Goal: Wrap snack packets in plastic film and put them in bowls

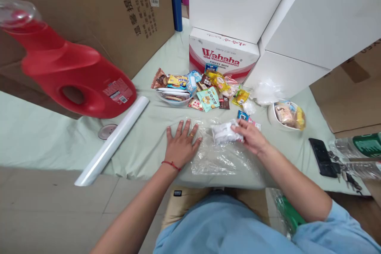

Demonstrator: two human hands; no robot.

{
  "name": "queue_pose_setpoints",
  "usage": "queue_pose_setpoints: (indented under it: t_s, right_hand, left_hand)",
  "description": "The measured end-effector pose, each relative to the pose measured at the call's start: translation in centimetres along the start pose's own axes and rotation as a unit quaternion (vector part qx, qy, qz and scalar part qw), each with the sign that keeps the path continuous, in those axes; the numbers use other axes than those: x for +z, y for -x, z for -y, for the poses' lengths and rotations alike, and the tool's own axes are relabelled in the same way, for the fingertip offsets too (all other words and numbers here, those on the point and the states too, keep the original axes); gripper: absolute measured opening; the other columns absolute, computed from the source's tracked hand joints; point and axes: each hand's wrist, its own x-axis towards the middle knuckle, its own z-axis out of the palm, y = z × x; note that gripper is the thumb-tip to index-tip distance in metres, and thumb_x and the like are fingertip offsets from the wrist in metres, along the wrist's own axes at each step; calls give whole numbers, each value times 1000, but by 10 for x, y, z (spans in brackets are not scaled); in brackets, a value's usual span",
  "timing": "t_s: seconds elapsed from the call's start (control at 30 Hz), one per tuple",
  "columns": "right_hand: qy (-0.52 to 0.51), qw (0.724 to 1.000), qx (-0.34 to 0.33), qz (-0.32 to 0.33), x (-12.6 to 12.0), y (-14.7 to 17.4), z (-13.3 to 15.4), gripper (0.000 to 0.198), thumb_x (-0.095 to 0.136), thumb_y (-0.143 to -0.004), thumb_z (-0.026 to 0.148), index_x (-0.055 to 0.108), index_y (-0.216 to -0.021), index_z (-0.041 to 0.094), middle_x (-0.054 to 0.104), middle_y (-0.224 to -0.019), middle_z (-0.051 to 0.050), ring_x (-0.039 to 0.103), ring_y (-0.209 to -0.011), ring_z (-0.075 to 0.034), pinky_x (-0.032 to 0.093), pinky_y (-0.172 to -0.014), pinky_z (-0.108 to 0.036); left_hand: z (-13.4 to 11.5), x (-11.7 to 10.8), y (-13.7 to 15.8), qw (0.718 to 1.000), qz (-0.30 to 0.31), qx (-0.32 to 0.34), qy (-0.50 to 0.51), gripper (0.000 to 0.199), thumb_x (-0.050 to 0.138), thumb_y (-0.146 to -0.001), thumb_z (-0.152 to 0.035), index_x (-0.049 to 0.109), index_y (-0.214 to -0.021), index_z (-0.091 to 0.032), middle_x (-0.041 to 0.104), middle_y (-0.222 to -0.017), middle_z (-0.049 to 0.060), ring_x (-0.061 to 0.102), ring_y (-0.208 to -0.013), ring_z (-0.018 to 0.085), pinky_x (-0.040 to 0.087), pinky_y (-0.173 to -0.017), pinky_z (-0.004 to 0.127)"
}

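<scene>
My left hand (182, 145) lies flat with fingers spread on the green tablecloth, at the left edge of a clear plastic bag (208, 158). In my right hand (251, 135), thumb and fingers grip the right end of a small white snack packet (224, 132), just over the bag. Beyond the hands is a pile of wrapped snacks, with a mint-green snack pouch (208, 99) in front. A clear bowl (175, 101) of packets stands left of the pile, and a white bowl (281, 121) with more packets stands to the right. Close behind my right hand lies a blue packet (243, 115).
A white cardboard tube-like roll (111, 143) and a large red jug (80, 75) are on the left. Behind the snacks stand a Wahaha carton (223, 53) and white boxes (242, 0). A phone (323, 156), keys (348, 174) and plastic bottles (357, 147) lie at the right.
</scene>
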Motion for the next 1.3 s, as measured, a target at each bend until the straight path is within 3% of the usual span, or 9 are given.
queue_pose_setpoints:
  t_s: [0.13, 0.27, 0.37, 0.47, 0.73, 0.9, 1.03, 1.17, 1.3]
  right_hand:
    - [217, 976, 19, 4, 9, 23, -42, 42, 66, -84, 59, 62, -98, 20, 62, -69, 2, 59, -61, -18, 49, -58, -30]
    - [484, 867, -112, -40, 1, 30, -35, 46, 61, -94, 46, 59, -129, 18, 68, -109, -13, 67, -96, -28, 55, -82, -40]
    - [545, 813, -188, 81, 6, 34, -18, 59, 67, -93, 46, 51, -146, 25, 53, -145, -15, 64, -118, -30, 55, -90, -40]
    - [584, 766, -182, 199, 16, 34, -10, 68, 75, -90, 38, 48, -152, 30, 54, -148, -11, 64, -122, -29, 55, -90, -36]
    - [561, 806, -140, 126, 18, 26, -13, 66, 74, -90, 43, 52, -150, 25, 65, -134, -12, 68, -113, -29, 53, -88, -35]
    - [585, 781, -125, 179, 17, 17, -1, 69, 76, -88, 47, 53, -149, 24, 59, -145, -15, 68, -115, -31, 54, -91, -37]
    - [562, 786, -193, 169, 18, -25, 37, 47, 54, -101, 51, 64, -137, 22, 67, -134, -13, 67, -117, -28, 51, -99, -37]
    - [642, 731, -208, 106, 58, -90, 58, 35, 47, -104, 34, 69, -128, 20, 70, -127, -13, 68, -113, -30, 51, -95, -38]
    - [691, 694, -185, 80, 110, -137, 45, 45, 56, -98, 33, 58, -141, 18, 61, -141, -16, 67, -114, -32, 52, -93, -40]
  left_hand:
    - [-1, 0, 0, 1000, -4, -2, -1, 60, 35, -104, -54, 41, -158, -31, 29, -170, 9, 24, -158, 34, 4, -122, 72]
    - [-2, 1, 0, 1000, -2, -5, 10, 60, 35, -103, -54, 41, -158, -31, 28, -170, 9, 24, -158, 34, 5, -122, 72]
    - [-1, 1, 0, 1000, -1, -7, 11, 60, 35, -103, -54, 41, -158, -31, 28, -170, 9, 24, -158, 34, 4, -122, 72]
    - [-2, 1, 0, 1000, -1, -7, 3, 60, 34, -103, -54, 40, -158, -31, 28, -170, 9, 25, -158, 34, 4, -123, 72]
    - [-2, 1, 1, 1000, -7, -7, 6, 60, 34, -103, -54, 41, -158, -31, 29, -170, 8, 24, -158, 33, 3, -123, 71]
    - [-2, 0, 2, 1000, -16, -9, 14, 59, 35, -104, -53, 42, -158, -31, 30, -169, 8, 25, -158, 32, 1, -124, 70]
    - [-2, 0, 2, 999, -23, -9, 29, 58, 35, -104, -52, 42, -158, -30, 30, -170, 7, 24, -158, 31, 0, -124, 70]
    - [0, 0, 2, 999, -22, -11, 38, 58, 36, -104, -53, 41, -158, -31, 31, -169, 7, 25, -158, 31, -1, -124, 70]
    - [2, 1, 1, 999, -20, -10, 43, 58, 37, -104, -52, 42, -158, -31, 30, -169, 8, 25, -158, 32, -1, -124, 70]
